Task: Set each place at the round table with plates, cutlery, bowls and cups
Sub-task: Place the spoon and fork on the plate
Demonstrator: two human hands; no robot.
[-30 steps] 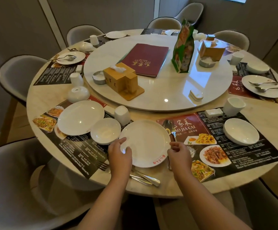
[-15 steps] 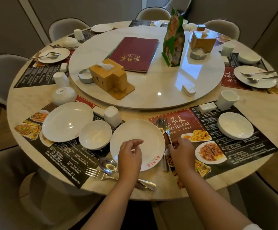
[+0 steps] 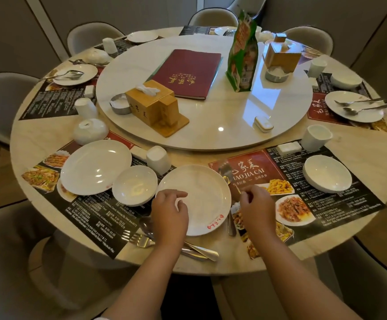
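A: Where are my hands?

B: My left hand (image 3: 169, 217) hovers over the near-left edge of the white plate (image 3: 197, 199), fingers curled loosely and holding nothing. My right hand (image 3: 258, 207) sits just right of that plate, fingers pinched narrow on the handle of a blurred fork (image 3: 227, 170) lifted over the red placemat (image 3: 271, 167).

A: What else is at this place?

B: A second fork (image 3: 139, 240) and a spoon (image 3: 145, 224) lie near the table (image 3: 360, 158) edge, partly under my left wrist. A small bowl (image 3: 134, 185) touches the plate's left side, with a bigger plate (image 3: 95, 166) beyond it. An upturned cup (image 3: 158, 159) stands behind them. On the right mat are another bowl (image 3: 327, 173) and an upright cup (image 3: 315, 137).
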